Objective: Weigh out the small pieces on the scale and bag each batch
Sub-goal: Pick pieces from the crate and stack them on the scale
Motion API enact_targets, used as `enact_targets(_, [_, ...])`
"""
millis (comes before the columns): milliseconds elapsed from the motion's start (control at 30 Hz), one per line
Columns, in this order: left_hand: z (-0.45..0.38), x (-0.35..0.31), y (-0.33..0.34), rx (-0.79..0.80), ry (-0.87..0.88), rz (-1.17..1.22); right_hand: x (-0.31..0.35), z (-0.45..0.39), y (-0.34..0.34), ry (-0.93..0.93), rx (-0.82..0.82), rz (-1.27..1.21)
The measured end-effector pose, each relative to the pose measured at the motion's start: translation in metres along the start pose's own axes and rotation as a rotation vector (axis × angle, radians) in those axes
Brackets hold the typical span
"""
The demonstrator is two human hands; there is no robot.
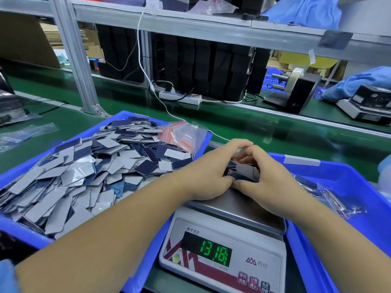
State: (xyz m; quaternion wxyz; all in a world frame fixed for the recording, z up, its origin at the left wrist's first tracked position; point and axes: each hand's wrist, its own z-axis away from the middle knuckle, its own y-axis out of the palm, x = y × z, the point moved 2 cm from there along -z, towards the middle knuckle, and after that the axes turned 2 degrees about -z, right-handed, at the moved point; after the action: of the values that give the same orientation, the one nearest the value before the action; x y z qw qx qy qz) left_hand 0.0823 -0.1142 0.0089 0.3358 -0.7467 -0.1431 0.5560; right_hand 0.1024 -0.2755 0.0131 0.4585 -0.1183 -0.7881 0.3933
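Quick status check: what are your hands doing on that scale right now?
Both hands, left and right, cupped round a batch of pieces on the scale. Display reads 13.18. Nothing in the way.

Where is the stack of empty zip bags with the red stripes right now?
In the head view, the zip bags lie at the far right corner of the left blue tray, on the pile of small pieces, just beyond the left hand.

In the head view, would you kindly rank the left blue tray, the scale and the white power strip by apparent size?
1. Left blue plastic tray
2. White digital scale, though nearness inflates it
3. White power strip, farthest away
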Motion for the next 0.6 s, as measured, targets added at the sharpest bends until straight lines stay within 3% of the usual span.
enact_targets(333, [-0.002,0.0,0.006,0.046,-0.041,-0.123,-0.008,-0.001,0.001,0.109,0.069,0.034])
enact_targets(600, [-0.006,0.001,0.008,0.045,-0.058,-0.083,-0.005,-0.003,0.003,0.114,0.058,-0.054])
